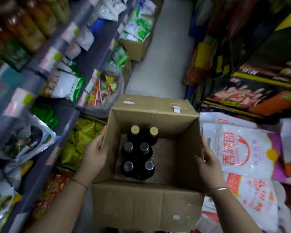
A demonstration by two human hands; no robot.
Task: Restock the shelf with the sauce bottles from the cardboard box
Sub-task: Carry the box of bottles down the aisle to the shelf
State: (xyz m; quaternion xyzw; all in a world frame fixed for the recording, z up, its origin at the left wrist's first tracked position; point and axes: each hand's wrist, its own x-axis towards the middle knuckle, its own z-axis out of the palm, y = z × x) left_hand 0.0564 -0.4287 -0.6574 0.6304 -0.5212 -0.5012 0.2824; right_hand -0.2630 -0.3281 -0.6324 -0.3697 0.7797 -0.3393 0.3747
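Observation:
An open cardboard box (183, 158) fills the middle of the view, its flaps folded outward. Several dark sauce bottles (138, 153) stand upright in its left half, two with gold caps at the far end and the others with dark caps. My left hand (95, 153) grips the box's left wall from outside, thumb over the rim. My right hand (208, 163) holds the right wall the same way. The shelf (47, 59) runs along the left, blurred, with bottles on its top level.
Packets of snacks and white bags fill the left shelf levels. White sacks with red print (238, 148) lie stacked to the right, below printed cartons (252, 95). A grey floor aisle (165, 52) runs ahead, with another open carton (138, 47) on its left.

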